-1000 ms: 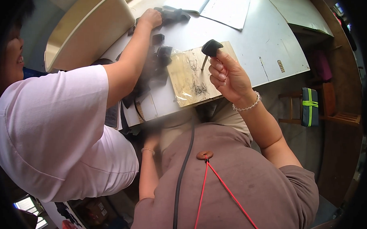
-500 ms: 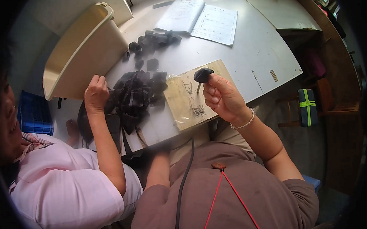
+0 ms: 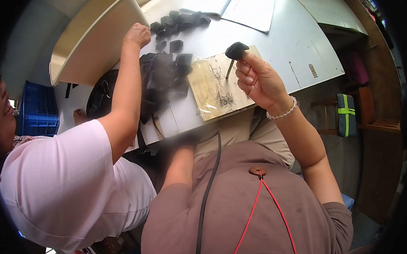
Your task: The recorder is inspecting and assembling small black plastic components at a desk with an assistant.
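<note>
My right hand (image 3: 260, 75) is closed, thumb and fingers pinching the edge of a small black faceted piece (image 3: 236, 50). The piece sits at the top of a thin upright metal rod (image 3: 229, 69); whether it rests on the rod I cannot tell. Under the rod lies a pale wooden board (image 3: 204, 91) with dark scribbled marks and clear film on it. My left forearm (image 3: 180, 166) reaches toward the table's front edge, and its hand is hidden in the dark there. Left of the board is a heap of black pieces (image 3: 159, 81), partly blurred.
Beside me on the left, a co-worker's hand (image 3: 138, 35) is near more black pieces (image 3: 175, 21) by a cream bin (image 3: 93, 41). An open notebook (image 3: 251, 11) lies at the back. A blue crate (image 3: 39, 112) stands far left. A black cord (image 3: 210, 185) runs down my front.
The co-worker's arm has reached forward, from beside the heap to the farther black pieces. My view has shifted slightly; my right hand still holds the black piece at the rod.
</note>
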Available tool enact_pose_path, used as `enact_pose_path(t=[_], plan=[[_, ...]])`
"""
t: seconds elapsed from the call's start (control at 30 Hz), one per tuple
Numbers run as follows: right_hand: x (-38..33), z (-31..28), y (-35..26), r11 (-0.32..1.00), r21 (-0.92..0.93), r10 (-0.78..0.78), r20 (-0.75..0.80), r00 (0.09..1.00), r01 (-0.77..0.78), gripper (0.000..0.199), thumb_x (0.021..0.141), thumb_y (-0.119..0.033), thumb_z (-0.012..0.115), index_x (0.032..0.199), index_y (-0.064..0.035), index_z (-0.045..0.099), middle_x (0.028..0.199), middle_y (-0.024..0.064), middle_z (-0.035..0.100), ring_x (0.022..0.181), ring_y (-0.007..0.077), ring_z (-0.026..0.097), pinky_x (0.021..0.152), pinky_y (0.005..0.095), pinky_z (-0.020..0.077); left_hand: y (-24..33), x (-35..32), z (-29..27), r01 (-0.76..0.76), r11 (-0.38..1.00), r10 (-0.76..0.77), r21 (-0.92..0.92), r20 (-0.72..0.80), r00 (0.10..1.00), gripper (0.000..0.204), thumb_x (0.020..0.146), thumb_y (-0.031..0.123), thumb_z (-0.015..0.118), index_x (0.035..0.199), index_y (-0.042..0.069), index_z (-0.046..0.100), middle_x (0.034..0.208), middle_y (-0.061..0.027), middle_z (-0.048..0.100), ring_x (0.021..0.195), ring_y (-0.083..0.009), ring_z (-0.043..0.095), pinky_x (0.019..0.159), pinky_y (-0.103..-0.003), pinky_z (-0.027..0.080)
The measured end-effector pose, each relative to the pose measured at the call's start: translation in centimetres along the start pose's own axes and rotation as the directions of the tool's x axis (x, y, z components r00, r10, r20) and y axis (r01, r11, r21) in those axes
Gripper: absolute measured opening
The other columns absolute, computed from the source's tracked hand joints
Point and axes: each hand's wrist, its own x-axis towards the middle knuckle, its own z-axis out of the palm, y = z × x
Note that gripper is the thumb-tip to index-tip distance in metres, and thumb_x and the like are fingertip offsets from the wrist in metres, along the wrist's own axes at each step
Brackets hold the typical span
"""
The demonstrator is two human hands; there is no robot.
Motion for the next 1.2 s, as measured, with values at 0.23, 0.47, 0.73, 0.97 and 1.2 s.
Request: enact_pose_path(t=[0.23,0.47,0.73,0.97,1.2], plan=[[-0.2,0.4,-0.4,1.000,0.006,0.006,-0.019,1.000,-0.006,0.018,0.091,-0.022,0.051,0.081,-0.0076,0.048,0.066,-0.0020,0.043,0.052,0.0056,0.038,0.044,0.0181,0.0316,0.8,2.9,0.4,-0.021,1.000,0.023,-0.016,0.142,0.990,0.013,0.076,0.017,0.055,0.070,0.017,0.067,0.073,-0.0006,0.062,0.072,-0.0163,0.059,0.065,-0.029,0.047],[-0.2,-0.2,-0.2,1.000,0.017,0.025,-0.023,0.999,-0.024,0.018,0.089,-0.022,0.055,0.078,-0.0104,0.049,0.066,-0.0022,0.046,0.052,0.0051,0.040,0.045,0.0179,0.0326,1.5,4.2,0.8,-0.049,0.999,0.044,0.016,0.230,0.972,0.013,0.077,0.021,0.060,0.072,0.016,0.070,0.072,-0.0026,0.064,0.065,-0.0187,0.060,0.060,-0.033,0.048],[0.0,-0.7,-0.4,0.997,0.071,0.013,0.010,1.000,-0.014,0.014,0.090,-0.021,0.052,0.081,-0.0099,0.050,0.065,-0.0024,0.047,0.050,0.0054,0.040,0.043,0.0179,0.0316,1.9,2.8,-1.3,-0.227,0.792,0.162,0.567,0.164,0.973,0.020,0.074,0.027,0.069,0.066,0.009,0.068,0.058,-0.0038,0.062,0.053,-0.0155,0.057,0.049,-0.030,0.046],[-0.3,-1.8,-0.8,0.999,0.044,-0.008,-0.062,0.998,0.010,0.014,0.090,-0.020,0.052,0.084,-0.0079,0.052,0.063,-0.0015,0.045,0.047,0.0058,0.038,0.040,0.0174,0.0303,18.3,-11.1,3.0,0.042,0.950,0.096,-0.309,0.419,0.903,0.024,0.084,0.023,0.049,0.081,0.005,0.065,0.079,-0.0134,0.063,0.069,-0.0262,0.059,0.064,-0.035,0.047],[-0.4,0.1,-0.5,0.992,0.111,0.053,0.002,0.999,-0.053,0.020,0.091,-0.022,0.049,0.095,-0.0033,0.050,0.066,-0.0014,0.042,0.049,0.0056,0.035,0.037,0.0168,0.0294,20.8,-25.6,-17.9,0.782,0.088,0.153,-0.617,0.784,0.602,0.025,0.085,0.021,0.043,0.083,0.006,0.063,0.082,-0.0150,0.064,0.079,-0.0315,0.062,0.071,-0.041,0.048]])
